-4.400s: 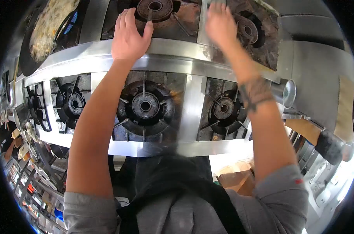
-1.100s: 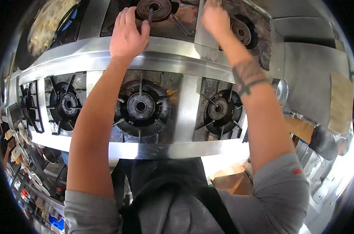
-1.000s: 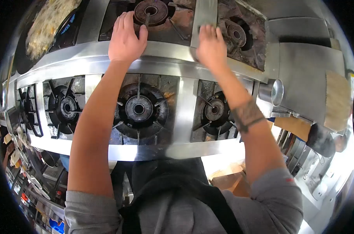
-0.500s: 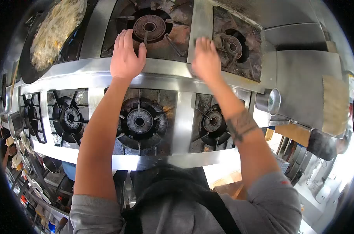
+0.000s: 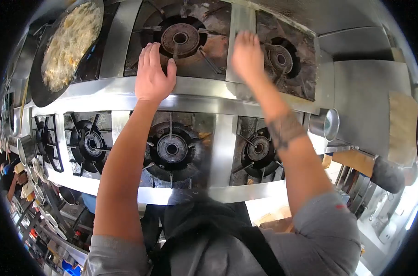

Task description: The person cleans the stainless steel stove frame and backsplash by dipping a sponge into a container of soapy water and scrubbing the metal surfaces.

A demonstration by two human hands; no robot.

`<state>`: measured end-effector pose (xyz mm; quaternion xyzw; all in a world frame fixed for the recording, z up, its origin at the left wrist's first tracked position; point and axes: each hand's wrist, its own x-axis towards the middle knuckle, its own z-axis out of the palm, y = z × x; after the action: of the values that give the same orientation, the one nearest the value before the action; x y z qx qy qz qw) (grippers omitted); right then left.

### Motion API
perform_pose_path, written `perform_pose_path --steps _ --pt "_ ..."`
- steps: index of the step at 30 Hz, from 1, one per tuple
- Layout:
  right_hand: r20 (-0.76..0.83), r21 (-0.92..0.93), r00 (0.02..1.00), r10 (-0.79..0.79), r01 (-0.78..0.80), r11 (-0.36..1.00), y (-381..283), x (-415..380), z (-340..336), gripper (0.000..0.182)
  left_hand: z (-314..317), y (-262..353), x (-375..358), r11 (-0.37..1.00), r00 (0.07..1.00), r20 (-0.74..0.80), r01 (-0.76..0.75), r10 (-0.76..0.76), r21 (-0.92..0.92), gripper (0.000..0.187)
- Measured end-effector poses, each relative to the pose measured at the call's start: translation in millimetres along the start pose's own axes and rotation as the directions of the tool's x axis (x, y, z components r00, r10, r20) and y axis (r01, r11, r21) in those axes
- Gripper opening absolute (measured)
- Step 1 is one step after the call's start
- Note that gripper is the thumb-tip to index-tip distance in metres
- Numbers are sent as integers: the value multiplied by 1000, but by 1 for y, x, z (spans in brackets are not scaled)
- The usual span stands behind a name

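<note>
My left hand [image 5: 154, 76] lies flat, fingers together and thumb apart, on the front edge of the back middle burner [image 5: 180, 37], holding nothing. Over the steel strip [image 5: 240, 18] between the two back burners is my right hand [image 5: 247, 55], blurred by motion. Its fingers look curled in; whatever may be under them is hidden. The back right burner [image 5: 279, 57] is just beside that hand. Below my forearms are the front middle burner [image 5: 171, 148] and the front right burner [image 5: 257, 146].
A large dark pan [image 5: 39, 88] of bubbling food stands at the back left. Another front burner [image 5: 90, 143] has a black grate. At the right are a metal pot [image 5: 318, 124] and a steel counter [image 5: 365, 92] with a brown sheet [image 5: 401, 124]. Pans crowd the lower left.
My right hand has moved a little up and away over the steel strip, still blurred. My left hand stays flat; the whole view has shifted slightly.
</note>
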<state>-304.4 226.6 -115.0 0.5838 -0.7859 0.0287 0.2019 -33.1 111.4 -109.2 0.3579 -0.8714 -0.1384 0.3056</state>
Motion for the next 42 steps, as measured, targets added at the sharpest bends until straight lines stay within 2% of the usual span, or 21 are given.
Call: perform_pose_path --steps 2,5,7,8,9,10,11,12,14,15,18,20,22,26,28,29,30,32,34,36,42 --pt "-50 35 999 -3 4 999 -31 -68 -33 43 -1 2 2 1000 1000 -3 -2 2 -13 57" --pt "-28 60 999 -17 18 998 -24 -60 -36 43 -1 3 -3 1000 1000 5 7 -6 -17 57" --pt "208 17 978 20 -24 1000 0 4 -15 41 -2 2 -2 1000 1000 4 1 -1 -2 56" --pt "44 -77 999 6 -3 997 19 34 28 38 -2 2 -1 1000 1000 10 3 -3 -10 56" --pt "45 -47 997 59 -57 997 37 67 55 33 -3 2 -1 1000 1000 11 7 -7 -17 56" --pt "40 67 993 113 -115 991 47 96 57 27 -2 2 -3 1000 1000 8 12 -12 -5 56" --pt "212 145 956 203 -236 961 49 117 39 21 -1 2 -3 1000 1000 -1 10 -10 -8 56" --pt "209 153 956 205 -239 959 51 122 44 21 -1 0 -2 1000 1000 -7 2 -2 -12 56" --pt "-44 58 992 -117 120 991 62 115 49 23 1 -1 -4 1000 1000 13 7 -7 -28 57" --pt "380 139 924 44 -104 985 46 113 -4 25 3 -4 -4 1000 1000 -4 -12 12 -20 57" --pt "450 68 892 46 -86 994 19 72 -76 24 2 -1 -4 999 1000 -12 8 -8 -42 56" --pt "484 55 875 -15 -14 998 8 47 -92 24 1 -1 -4 999 999 -30 19 -20 -39 56" --pt "621 94 780 75 -169 981 -4 27 -93 29 0 1 -3 999 999 -39 13 -14 -35 57" --pt "468 231 883 36 -162 959 -8 -26 -68 35 0 0 -4 1000 1000 -18 4 -4 3 56" --pt "203 332 979 31 -99 938 -9 -49 -56 51 1 0 -5 1000 1000 -14 13 -13 1 55" --pt "192 394 981 6 -83 915 -9 -56 -54 54 1 1 -5 1000 1000 -16 5 -5 -1 53" --pt "186 395 982 21 -94 914 -7 -58 -51 54 1 1 -4 1000 1000 -13 -10 10 1 53" --pt "121 334 992 -35 -7 943 -3 -59 -48 45 2 1 -4 1000 999 -27 -21 22 18 52" --pt "143 351 989 -30 -22 936 3 -53 -43 40 1 4 -4 999 999 -22 -46 46 16 51" --pt "19 281 999 -32 25 959 5 -43 -32 40 1 5 -4 999 1000 -22 -20 21 31 50" --pt "197 287 970 141 -195 938 -5 -30 -40 57 2 5 -3 998 999 -13 -48 49 39 50"
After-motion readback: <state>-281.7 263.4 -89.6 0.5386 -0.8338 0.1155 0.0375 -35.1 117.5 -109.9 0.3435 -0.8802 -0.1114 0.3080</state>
